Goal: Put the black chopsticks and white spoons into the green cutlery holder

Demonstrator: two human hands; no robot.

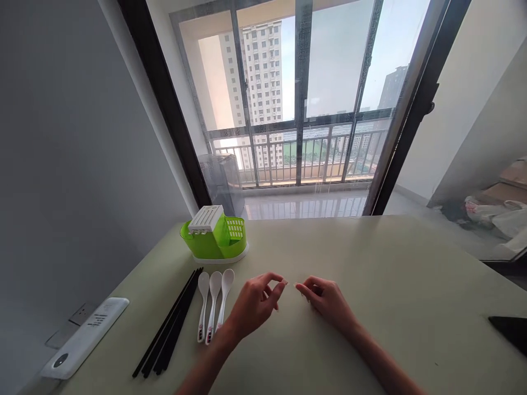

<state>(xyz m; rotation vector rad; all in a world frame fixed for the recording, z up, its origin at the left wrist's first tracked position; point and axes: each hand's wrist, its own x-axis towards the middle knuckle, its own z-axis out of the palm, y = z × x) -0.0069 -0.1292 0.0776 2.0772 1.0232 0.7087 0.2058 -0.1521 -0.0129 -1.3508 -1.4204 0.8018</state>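
Note:
My left hand (pixel 258 300) hovers over the table with its fingers curled and thumb and forefinger tips together; nothing shows between them. Facing it across a small gap, my right hand (pixel 325 299) is closed in a similar loose pinch, also with nothing visible in it. Three white spoons (pixel 214 285) lie side by side just left of my left hand, bowls pointing away from me. Beside them rests a bundle of black chopsticks (pixel 177 318). Behind these stands a green utensil caddy (pixel 206 247) with a white slotted lid on its left part and a white base.
The pale green table (pixel 370 263) meets a wall on the left and a glass door at the back. A long white device (pixel 86 337) with printed text lies by the wall. A black object (pixel 510 332) sits at the right edge. Bags (pixel 513 219) are beyond the table.

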